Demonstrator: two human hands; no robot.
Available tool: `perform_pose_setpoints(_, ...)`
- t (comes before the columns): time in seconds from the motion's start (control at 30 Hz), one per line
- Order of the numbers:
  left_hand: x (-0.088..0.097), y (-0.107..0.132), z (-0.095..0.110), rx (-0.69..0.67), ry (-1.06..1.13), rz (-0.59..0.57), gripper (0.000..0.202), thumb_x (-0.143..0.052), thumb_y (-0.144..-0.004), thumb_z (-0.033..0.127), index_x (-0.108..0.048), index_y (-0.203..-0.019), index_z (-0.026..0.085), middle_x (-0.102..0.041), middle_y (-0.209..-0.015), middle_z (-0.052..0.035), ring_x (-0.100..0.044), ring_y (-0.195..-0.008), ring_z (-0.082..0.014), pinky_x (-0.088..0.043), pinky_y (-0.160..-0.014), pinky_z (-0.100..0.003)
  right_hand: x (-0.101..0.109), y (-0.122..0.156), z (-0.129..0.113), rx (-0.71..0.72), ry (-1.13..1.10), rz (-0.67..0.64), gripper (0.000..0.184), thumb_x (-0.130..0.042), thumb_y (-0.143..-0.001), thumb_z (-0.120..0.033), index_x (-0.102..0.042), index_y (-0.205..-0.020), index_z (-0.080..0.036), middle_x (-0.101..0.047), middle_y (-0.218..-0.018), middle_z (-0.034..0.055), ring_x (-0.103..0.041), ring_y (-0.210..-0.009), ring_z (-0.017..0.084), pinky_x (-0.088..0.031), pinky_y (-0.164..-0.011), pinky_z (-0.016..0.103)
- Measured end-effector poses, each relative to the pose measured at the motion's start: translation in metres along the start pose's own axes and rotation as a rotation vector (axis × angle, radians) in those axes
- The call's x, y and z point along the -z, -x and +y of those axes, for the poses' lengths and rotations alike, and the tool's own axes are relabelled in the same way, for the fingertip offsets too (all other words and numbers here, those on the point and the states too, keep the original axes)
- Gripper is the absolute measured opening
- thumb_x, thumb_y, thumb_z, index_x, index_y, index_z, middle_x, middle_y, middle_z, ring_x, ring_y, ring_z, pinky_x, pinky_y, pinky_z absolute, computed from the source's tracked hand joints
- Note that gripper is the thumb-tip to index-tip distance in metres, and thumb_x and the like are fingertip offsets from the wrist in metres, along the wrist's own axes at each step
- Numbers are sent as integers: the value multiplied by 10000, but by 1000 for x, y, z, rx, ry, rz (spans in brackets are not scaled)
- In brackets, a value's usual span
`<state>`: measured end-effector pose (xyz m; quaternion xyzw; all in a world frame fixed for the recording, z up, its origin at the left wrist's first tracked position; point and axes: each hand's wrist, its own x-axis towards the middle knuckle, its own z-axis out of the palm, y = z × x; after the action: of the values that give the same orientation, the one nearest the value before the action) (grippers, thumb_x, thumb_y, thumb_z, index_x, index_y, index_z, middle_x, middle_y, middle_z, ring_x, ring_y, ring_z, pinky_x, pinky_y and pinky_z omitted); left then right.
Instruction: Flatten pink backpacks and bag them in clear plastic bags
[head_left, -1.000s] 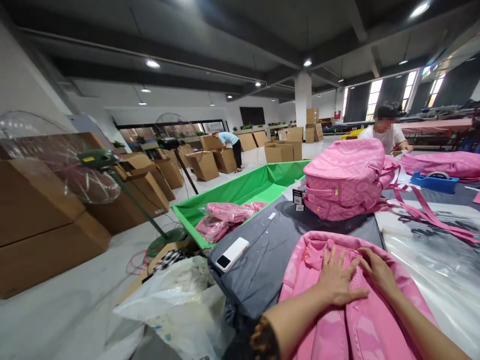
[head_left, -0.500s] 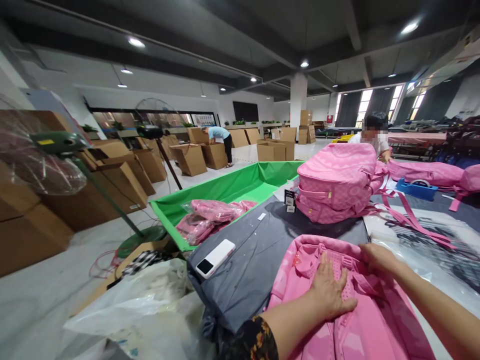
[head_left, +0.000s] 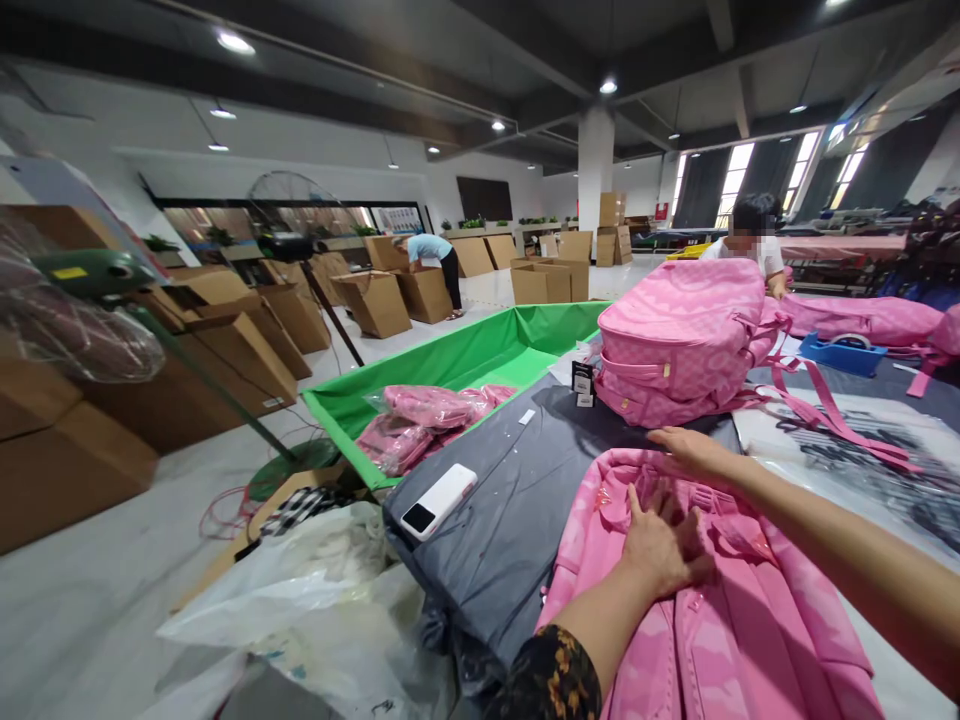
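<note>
A pink backpack (head_left: 735, 640) lies on the table with its strap side up. My left hand (head_left: 664, 545) presses on its upper back panel near the shoulder straps, fingers spread. Across the pack's top edge lies my right hand (head_left: 697, 458), its fingers stretched out to the left; their undersides are hidden. Just beyond sits a second, fuller pink backpack (head_left: 675, 335) with loose straps and black and white hang tags (head_left: 583, 384).
A white phone (head_left: 439, 502) rests on the grey table cover (head_left: 502, 540). Left of it, a green bin (head_left: 352, 400) holds bagged pink items. Plastic bags (head_left: 322, 610) and a fan (head_left: 97, 275) stand nearby. A blue tape dispenser (head_left: 841, 353) and a co-worker (head_left: 750, 240) are across the table.
My right hand has slid left along the pack's top edge, from its upper right corner towards the middle. My left hand stays on the back panel, its fingers shifted slightly. The view has tilted a little.
</note>
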<state>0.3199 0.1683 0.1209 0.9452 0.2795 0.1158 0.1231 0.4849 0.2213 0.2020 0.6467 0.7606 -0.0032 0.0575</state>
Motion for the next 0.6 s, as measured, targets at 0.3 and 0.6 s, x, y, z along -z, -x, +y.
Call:
perform_pose_setpoints(0.3,-4,-9,-8,-17,-75,-78,667,-367,-961,636,-446,-1528,294,-433,-1591,-150,-320,-1463,-423,-84,-1149,-762,-11,-80,-59,31,67,-90,247,-698,-931,-367,-669,-1086,-177,-683,-1118,57,-657,-1023,201,-566,-914,418)
perform_pose_setpoints(0.6,-7,-30,-25,-22,-123,-78,705,-490,-953,531,-324,-1592,283,-363,-1648,-45,-205,-1513,-440,-143,-1216,-702,-29,-38,-74,-49,-93,164,370,-611,-924,-250,-608,-1279,-146,-632,-1274,158,-577,-1189,269,-485,-1002,414)
